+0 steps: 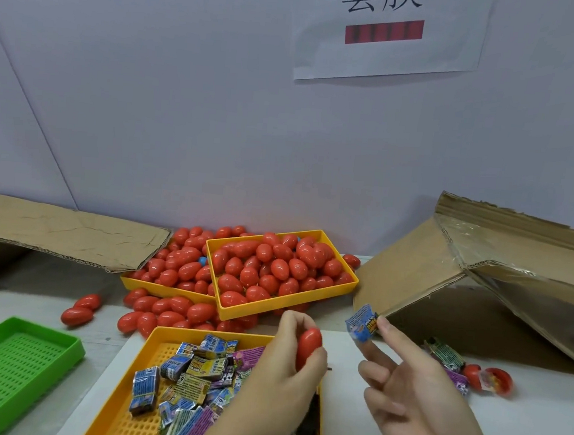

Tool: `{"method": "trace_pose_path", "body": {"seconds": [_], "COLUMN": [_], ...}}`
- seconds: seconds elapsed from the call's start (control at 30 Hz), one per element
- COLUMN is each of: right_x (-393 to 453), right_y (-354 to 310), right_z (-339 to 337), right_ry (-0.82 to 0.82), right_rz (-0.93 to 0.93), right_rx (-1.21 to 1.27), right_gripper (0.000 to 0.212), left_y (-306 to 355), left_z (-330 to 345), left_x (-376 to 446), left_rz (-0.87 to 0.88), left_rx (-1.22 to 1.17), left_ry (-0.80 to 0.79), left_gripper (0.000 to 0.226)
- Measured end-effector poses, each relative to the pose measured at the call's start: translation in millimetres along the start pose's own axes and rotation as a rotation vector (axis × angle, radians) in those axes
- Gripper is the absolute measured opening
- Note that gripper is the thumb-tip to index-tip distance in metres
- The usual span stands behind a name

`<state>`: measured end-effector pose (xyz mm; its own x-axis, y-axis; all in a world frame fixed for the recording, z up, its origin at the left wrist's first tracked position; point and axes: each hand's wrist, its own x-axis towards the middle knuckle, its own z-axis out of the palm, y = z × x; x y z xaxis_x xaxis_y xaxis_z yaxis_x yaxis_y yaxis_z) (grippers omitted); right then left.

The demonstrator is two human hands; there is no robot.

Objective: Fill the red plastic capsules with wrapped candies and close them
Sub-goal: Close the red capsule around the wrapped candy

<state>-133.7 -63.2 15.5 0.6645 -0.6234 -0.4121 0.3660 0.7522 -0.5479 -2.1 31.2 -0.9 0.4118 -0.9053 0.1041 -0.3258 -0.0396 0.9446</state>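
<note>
My left hand point(288, 361) grips a closed red capsule point(308, 347) above the right edge of the near yellow tray point(125, 424), which holds several wrapped candies point(176, 380). My right hand point(412, 392) pinches a blue wrapped candy point(361, 322) between thumb and forefinger, just right of the capsule. Behind them a yellow tray point(285, 306) is heaped with red capsules point(274, 268); a second one point(156, 287) lies to its left. An opened red capsule point(492, 379) with more candies point(446, 357) lies on the table at right.
A green perforated tray point(10, 360) sits at the near left. Loose red capsules point(79, 311) lie on the table. Cardboard flaps stand at left point(54, 230) and right point(481, 267). A paper sign point(389, 33) hangs on the wall behind.
</note>
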Motion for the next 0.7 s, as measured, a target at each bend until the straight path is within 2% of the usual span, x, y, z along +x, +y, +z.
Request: {"method": "trace_pose_path", "body": {"seconds": [0.13, 0.2, 0.27, 0.33, 0.47, 0.63, 0.7], "right_x": [-0.9, -0.6, -0.3, -0.3, -0.6, 0.4, 1.2], "right_y": [2.6, 4.9, 7.0, 8.3, 9.3, 10.4, 10.4], "right_z": [2.2, 2.8, 3.3, 3.4, 2.6, 0.8, -0.4], "right_ry": [-0.033, -0.048, -0.068, -0.082, -0.104, -0.153, -0.180], "right_rz": [0.031, 0.050, 0.063, 0.070, 0.078, 0.053, 0.041], "right_rx": [0.024, 0.016, -0.003, -0.031, -0.095, -0.235, -0.302], "right_gripper": [0.055, 0.053, 0.049, 0.042, 0.036, 0.036, 0.035], "left_y": [0.2, 4.7, 12.3, 16.0, 15.9, 13.0, 11.9], "left_z": [8.2, 11.2, 12.8, 12.1, 8.3, 1.8, -0.2], "left_x": [0.7, 1.1, 1.8, 3.6, 4.9, 3.5, 3.4], "left_rz": [0.113, 0.053, -0.065, -0.133, -0.191, -0.215, -0.207], "left_rx": [0.029, -0.064, -0.311, -0.481, -0.605, -0.573, -0.536], "left_ry": [0.062, 0.067, 0.057, 0.037, 0.011, -0.027, -0.023], "left_gripper": [0.021, 0.022, 0.016, 0.028, 0.032, 0.041, 0.036]}}
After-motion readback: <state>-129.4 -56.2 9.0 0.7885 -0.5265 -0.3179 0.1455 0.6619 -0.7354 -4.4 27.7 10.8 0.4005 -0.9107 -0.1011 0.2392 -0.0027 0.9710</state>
